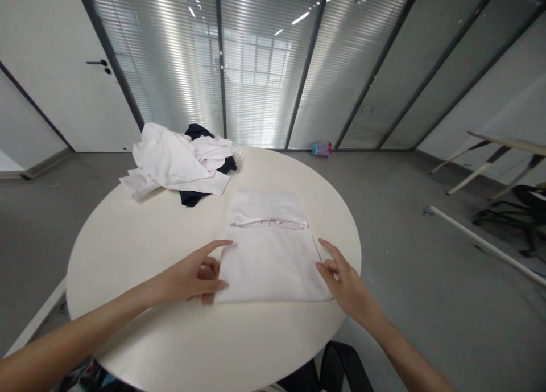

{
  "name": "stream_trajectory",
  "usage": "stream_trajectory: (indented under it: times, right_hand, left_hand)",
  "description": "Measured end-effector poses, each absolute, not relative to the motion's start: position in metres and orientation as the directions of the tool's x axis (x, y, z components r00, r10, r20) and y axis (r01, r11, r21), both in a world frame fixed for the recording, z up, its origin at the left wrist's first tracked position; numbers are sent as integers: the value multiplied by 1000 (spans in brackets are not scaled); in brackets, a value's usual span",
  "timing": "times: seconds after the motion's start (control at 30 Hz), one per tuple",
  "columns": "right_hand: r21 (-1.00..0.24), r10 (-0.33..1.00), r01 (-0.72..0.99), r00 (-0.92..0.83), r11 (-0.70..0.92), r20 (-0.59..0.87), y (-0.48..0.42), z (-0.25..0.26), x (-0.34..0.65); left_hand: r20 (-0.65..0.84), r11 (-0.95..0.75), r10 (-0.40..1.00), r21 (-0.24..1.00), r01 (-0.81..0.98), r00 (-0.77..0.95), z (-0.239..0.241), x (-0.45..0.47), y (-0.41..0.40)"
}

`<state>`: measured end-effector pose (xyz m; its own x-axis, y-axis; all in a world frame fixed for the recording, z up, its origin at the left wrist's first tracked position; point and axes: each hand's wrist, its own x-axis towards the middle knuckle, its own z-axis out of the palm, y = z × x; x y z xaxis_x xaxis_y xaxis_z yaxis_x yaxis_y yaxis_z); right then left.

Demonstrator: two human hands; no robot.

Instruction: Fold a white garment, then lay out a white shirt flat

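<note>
A white garment (275, 264), folded into a flat near-rectangle, lies in front of me on the round table. Its far part (268, 207) is a folded-over layer whose loose, slightly gaping edge runs across the middle. My left hand (205, 272) is at the left edge, index finger stretched and thumb apart, both tips touching the cloth; its other fingers curl inward. At the right edge is my right hand (341, 275), index finger and thumb apart beside the cloth, with the remaining fingers partly hidden. Neither hand shows a clear grip on the fabric.
Crumpled white clothes (170, 159) and dark navy cloth (191, 198) form a pile at the far left of the white table (140, 250). A black chair (341, 369) stands at the near edge. Beyond are a blue-and-pink container (322, 149) on the floor and a glass partition (264, 67).
</note>
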<state>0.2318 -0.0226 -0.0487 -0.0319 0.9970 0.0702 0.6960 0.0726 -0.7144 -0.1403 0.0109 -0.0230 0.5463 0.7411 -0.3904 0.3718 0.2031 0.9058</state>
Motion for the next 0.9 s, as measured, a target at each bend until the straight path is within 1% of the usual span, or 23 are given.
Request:
stream_trajectory:
  times: [0.13, 0.2, 0.3, 0.37, 0.4, 0.47, 0.53, 0.57, 0.6, 0.63, 0.7, 0.77, 0.83, 0.9]
  right_hand:
    - [-762, 994, 642, -6, 86, 108, -30, -54, 229]
    - [-758, 992, 645, -9, 100, 123, -32, -58, 230]
    - [-677, 983, 719, -46, 157, 179, -33, -60, 233]
    - [-576, 963, 788, -74, 216, 260, -29, -54, 233]
    - [-522, 946, 817, -84, 246, 314, -25, -49, 231]
    - [-427, 899, 850, -116, 310, 421, -14, -36, 223]
    - [-358, 860, 850, -190, 385, 473, -2, -26, 210]
    - [-329, 850, 843, -248, 426, 464, 2, -23, 203]
    - [-301, 844, 832, -316, 466, 433, 5, -22, 195]
    - [-277, 839, 819, -385, 503, 385, 6, -24, 189]
    - [-239, 823, 796, -491, 557, 285, 5, -34, 181]
    - [-219, 808, 780, -545, 586, 223, 1, -45, 179]
    - [-208, 801, 776, -557, 596, 220, 2, -52, 184]
    - [-180, 797, 785, -539, 593, 274, 10, -50, 190]
  left_hand:
    - [-402, 224, 711, 907, 356, 577, -30, -141, 7]
    - [-392, 211, 703, 912, 352, 593, -34, -143, 4]
    - [-379, 135, 698, 903, 407, 608, -32, -146, 2]
    - [-332, -19, 727, 865, 501, 601, -22, -146, 5]
    - [-273, -131, 760, 825, 549, 590, -16, -144, 8]
    - [-62, -365, 823, 704, 609, 565, -3, -133, 17]
    - [182, -558, 799, 579, 594, 573, 1, -116, 27]
    - [262, -634, 755, 525, 568, 601, -1, -106, 31]
    - [306, -696, 703, 477, 536, 642, -6, -96, 34]
    - [315, -745, 653, 432, 509, 688, -13, -87, 35]
    - [260, -797, 584, 363, 483, 769, -30, -76, 33]
    - [194, -815, 556, 317, 485, 808, -44, -72, 31]
    - [177, -826, 544, 283, 487, 820, -49, -72, 31]
    - [234, -829, 554, 244, 503, 799, -45, -72, 39]
